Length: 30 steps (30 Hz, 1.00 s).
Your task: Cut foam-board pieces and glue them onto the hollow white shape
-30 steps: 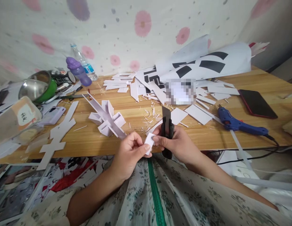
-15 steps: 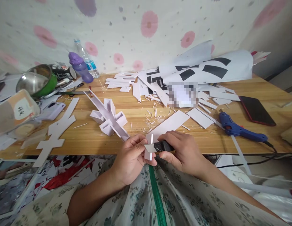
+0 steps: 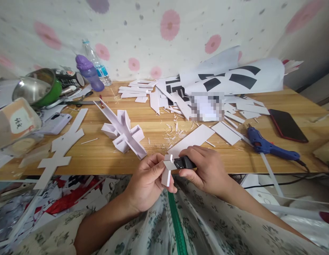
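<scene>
My left hand (image 3: 148, 182) pinches a small white foam board strip (image 3: 166, 177) near the front edge of the table. Closed round a black utility knife (image 3: 185, 162), my right hand (image 3: 204, 168) is just to the right of it. The knife's blade lies across the strip's upper part; how deep it cuts I cannot tell. Behind my hands a larger white board piece (image 3: 193, 137) lies flat. To the left stands a white built-up shape (image 3: 123, 134) of walled pieces, its long arm slanting toward my left hand.
A blue glue gun (image 3: 270, 144) with its cord and a dark phone (image 3: 288, 124) lie at right. White offcuts (image 3: 137, 90) and shavings (image 3: 175, 132) cover the middle and back. At left are a purple bottle (image 3: 90, 72), a water bottle (image 3: 99, 65), a green bowl (image 3: 50, 90) and scissors (image 3: 79, 102).
The knife blade has shifted slightly up along the strip and turned. The strip's lower end has tilted toward me. Both hands keep their grips.
</scene>
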### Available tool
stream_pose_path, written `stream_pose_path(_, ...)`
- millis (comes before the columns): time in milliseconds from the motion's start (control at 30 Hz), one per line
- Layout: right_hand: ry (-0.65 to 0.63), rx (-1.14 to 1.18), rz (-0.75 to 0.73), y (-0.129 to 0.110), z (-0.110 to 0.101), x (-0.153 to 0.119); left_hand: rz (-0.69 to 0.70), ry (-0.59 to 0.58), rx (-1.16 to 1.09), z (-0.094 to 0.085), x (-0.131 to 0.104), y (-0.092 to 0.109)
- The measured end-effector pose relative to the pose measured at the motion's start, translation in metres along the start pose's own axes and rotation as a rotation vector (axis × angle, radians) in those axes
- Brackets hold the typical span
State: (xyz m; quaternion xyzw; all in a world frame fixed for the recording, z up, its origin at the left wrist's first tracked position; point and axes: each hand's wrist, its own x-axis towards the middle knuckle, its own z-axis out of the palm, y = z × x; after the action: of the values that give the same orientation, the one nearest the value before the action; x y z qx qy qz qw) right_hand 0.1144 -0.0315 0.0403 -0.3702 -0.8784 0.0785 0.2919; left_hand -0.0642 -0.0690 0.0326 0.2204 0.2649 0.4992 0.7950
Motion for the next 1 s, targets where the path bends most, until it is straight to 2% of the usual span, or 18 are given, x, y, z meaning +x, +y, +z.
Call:
stream_pose_path(367,0.013,0.051,0.046,0.005,0.004,0.002,0.005,-0.100,-0.038,-0.004,0.002,-0.005)
stream_pose_path(467,-0.003,0.049,0.144,0.013,0.004,0.001,-0.025,-0.139,-0.003,-0.003,-0.001,-0.004)
stream_pose_path(567,-0.006,0.064,0.231,0.016,0.003,-0.002,-0.023,-0.083,0.056,0.001,-0.002,-0.002)
stream_pose_path(633,0.002,0.112,0.212,0.014,0.003,-0.003,-0.001,-0.008,0.095,0.003,-0.002,0.001)
stream_pose_path(767,-0.012,0.180,0.055,0.003,0.003,-0.002,0.006,0.074,0.121,0.007,-0.001,0.004)
stream_pose_path(867,-0.007,0.157,-0.012,-0.002,0.004,-0.001,-0.003,0.093,0.106,0.007,-0.001,0.005)
stream_pose_path(1000,0.005,0.114,-0.022,-0.002,0.005,0.001,-0.013,0.058,0.080,0.005,-0.001,0.006)
